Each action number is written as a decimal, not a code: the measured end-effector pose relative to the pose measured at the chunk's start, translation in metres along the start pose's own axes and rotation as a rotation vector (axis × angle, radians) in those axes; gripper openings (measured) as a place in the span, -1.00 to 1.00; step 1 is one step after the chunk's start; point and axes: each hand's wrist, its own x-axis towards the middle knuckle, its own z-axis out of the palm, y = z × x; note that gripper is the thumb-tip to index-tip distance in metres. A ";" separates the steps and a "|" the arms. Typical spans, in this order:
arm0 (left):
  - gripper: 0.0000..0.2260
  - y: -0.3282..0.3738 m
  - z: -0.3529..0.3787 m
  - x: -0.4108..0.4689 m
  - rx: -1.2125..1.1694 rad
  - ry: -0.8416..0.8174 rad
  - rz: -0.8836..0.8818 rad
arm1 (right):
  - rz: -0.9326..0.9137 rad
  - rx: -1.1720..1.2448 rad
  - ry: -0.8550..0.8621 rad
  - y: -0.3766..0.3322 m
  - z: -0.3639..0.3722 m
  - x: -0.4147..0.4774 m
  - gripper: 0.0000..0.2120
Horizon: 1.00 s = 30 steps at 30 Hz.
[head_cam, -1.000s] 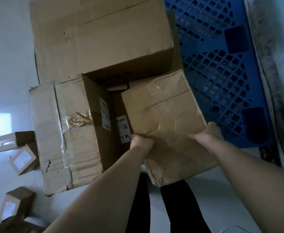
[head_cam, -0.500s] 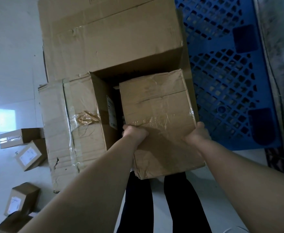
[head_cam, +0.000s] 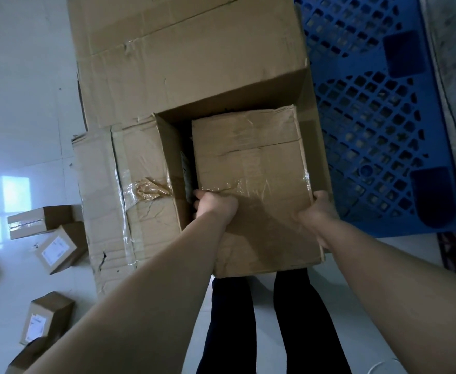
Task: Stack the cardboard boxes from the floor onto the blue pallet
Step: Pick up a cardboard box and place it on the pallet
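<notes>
I hold a medium cardboard box (head_cam: 251,171) by its two sides. My left hand (head_cam: 216,209) grips its left edge, fingers curled down into the narrow gap beside it. My right hand (head_cam: 318,211) clasps the right edge, with its fingers wrapped over the side and out of sight. Shiny clear tape crosses the creased top of the box just ahead of my knuckles. The box lies level in the corner formed by two bigger cartons. The taped carton (head_cam: 129,198) stands just to its left, a wad of brown tape crumpled on its top. The large carton (head_cam: 189,58) rises beyond its far end and throws a shadow on it. To the right the bare grid of the blue pallet (head_cam: 378,117) stretches away, and the right side of the box runs along it. Its underside is hidden, so I cannot tell whether it rests on the pallet or hangs in my grip. The near end juts out over my dark trouser legs (head_cam: 232,319). On the pale tiled floor (head_cam: 19,103) to the left lie a taped small box (head_cam: 40,221), touching it a labelled small box (head_cam: 57,248), and nearer me a third small box (head_cam: 47,317) with a white label.
</notes>
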 end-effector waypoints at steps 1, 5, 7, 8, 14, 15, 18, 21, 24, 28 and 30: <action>-0.15 -0.001 0.000 -0.001 0.001 -0.019 0.005 | 0.003 0.010 0.017 -0.001 0.003 -0.001 -0.34; -0.15 -0.003 0.001 -0.001 -0.017 -0.059 0.006 | 0.045 0.029 0.038 -0.004 0.003 -0.005 -0.20; -0.18 -0.002 0.001 -0.005 -0.022 -0.075 0.009 | 0.079 0.064 0.023 -0.006 -0.001 -0.006 -0.06; -0.19 -0.002 0.002 -0.007 -0.026 -0.082 0.014 | 0.093 0.103 -0.002 -0.007 -0.003 -0.006 0.04; -0.23 0.004 0.005 -0.039 0.110 -0.063 0.070 | 0.140 0.318 -0.058 0.020 -0.024 -0.007 0.30; -0.23 0.005 0.003 -0.049 0.143 -0.066 0.079 | 0.159 0.334 -0.063 0.022 -0.031 -0.020 0.24; -0.22 0.006 -0.007 -0.088 0.168 -0.108 0.077 | 0.164 0.343 -0.054 0.019 -0.058 -0.068 0.09; -0.16 0.013 -0.024 -0.127 0.149 -0.156 0.079 | 0.137 0.325 -0.049 0.013 -0.087 -0.107 0.07; -0.14 0.030 -0.047 -0.158 0.100 -0.114 0.071 | 0.062 0.296 -0.055 -0.008 -0.117 -0.140 -0.03; -0.14 0.059 -0.082 -0.191 0.044 -0.067 0.116 | -0.060 0.271 -0.044 -0.043 -0.150 -0.179 -0.04; -0.12 0.075 -0.101 -0.201 0.027 -0.037 0.157 | -0.109 0.256 -0.039 -0.057 -0.158 -0.188 0.03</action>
